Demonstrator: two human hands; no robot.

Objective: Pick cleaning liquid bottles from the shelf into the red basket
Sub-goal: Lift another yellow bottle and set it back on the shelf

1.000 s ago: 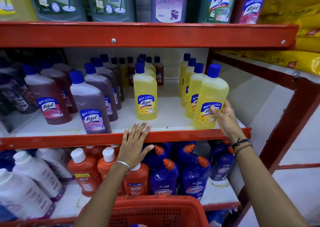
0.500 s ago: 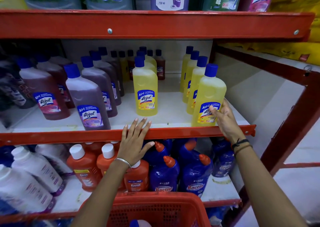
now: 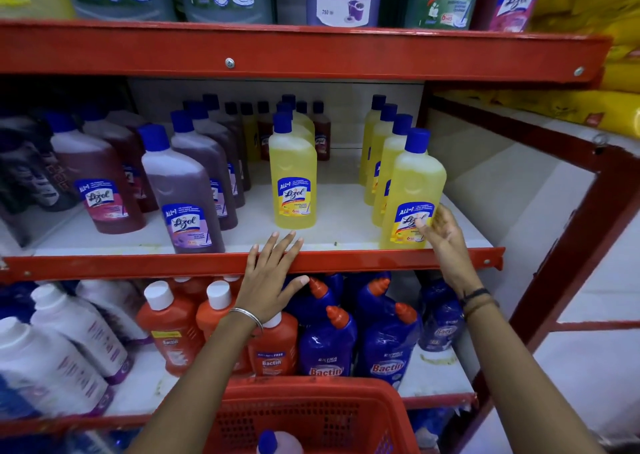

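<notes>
A yellow Lizol bottle (image 3: pixel 412 190) with a blue cap stands at the front right of the middle shelf (image 3: pixel 346 235), leading a row of like bottles. My right hand (image 3: pixel 445 242) grips its lower right side, thumb on the label and fingers round the edge. My left hand (image 3: pixel 270 280) lies flat on the shelf's red front rail, fingers spread, holding nothing. Another yellow Lizol bottle (image 3: pixel 294 180) stands just beyond it. The red basket (image 3: pixel 311 415) sits at the bottom centre, with a blue-capped bottle (image 3: pixel 277 443) in it.
Purple and pink Lizol bottles (image 3: pixel 183 197) fill the left of the middle shelf. Below are orange (image 3: pixel 169 329) and blue Bactin bottles (image 3: pixel 329 342) and white bottles (image 3: pixel 69 332). Large bottles stand on the top shelf. A red upright post (image 3: pixel 571 245) stands at right.
The view has shifted a little. My right hand stays on the yellow bottle and my left hand stays on the rail. The bottle in the basket has come into sight.
</notes>
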